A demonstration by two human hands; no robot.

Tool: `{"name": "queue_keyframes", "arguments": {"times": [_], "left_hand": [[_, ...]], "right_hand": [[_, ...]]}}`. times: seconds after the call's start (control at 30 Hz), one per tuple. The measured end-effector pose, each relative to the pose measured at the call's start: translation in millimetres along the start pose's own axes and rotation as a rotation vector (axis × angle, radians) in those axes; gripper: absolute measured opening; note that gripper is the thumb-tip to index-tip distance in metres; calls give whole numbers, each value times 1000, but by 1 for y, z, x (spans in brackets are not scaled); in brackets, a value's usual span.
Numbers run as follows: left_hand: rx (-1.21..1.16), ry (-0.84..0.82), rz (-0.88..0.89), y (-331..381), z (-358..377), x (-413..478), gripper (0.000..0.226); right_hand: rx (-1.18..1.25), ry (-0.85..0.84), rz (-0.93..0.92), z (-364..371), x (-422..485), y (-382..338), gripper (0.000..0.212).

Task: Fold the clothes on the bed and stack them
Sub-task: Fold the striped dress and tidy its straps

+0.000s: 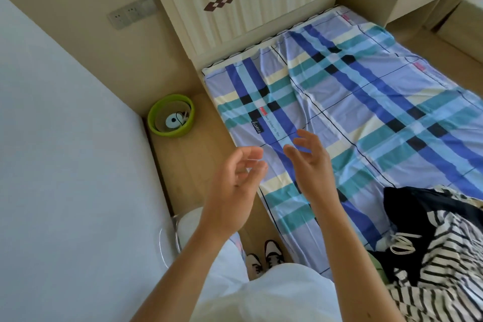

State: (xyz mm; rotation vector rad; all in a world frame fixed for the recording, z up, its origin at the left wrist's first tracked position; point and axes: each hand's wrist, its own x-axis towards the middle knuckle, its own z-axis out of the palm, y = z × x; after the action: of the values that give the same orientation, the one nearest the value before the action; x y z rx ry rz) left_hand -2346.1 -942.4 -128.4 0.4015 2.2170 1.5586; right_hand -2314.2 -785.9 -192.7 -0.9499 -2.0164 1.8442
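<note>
Both hands are up with nothing in them. The left hand (235, 183) and right hand (312, 162) have loosely spread fingers and palms roughly facing each other, just over the near edge of the plaid bedsheet (366, 102). The clothes sit in a rumpled heap at the lower right of the bed: a black garment (418, 214) with a white drawstring (400, 242), tangled with a black-and-white striped garment (449, 256). There's a green bin (171, 116) on the floor by the headboard (235, 8).
</note>
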Motion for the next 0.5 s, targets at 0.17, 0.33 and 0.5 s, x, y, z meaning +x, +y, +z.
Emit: {"name": "queue_keyframes", "arguments": {"times": [0.17,0.33,0.5], "left_hand": [[40,-153,2,8,5,70,28],[78,-391,78,16,18,158,23],[126,-687,102,17,30,232,26]], "right_hand": [[48,131,52,1,54,-5,47],[95,362,77,-9,109,-11,48],[100,611,159,-6,139,-1,49]]}}
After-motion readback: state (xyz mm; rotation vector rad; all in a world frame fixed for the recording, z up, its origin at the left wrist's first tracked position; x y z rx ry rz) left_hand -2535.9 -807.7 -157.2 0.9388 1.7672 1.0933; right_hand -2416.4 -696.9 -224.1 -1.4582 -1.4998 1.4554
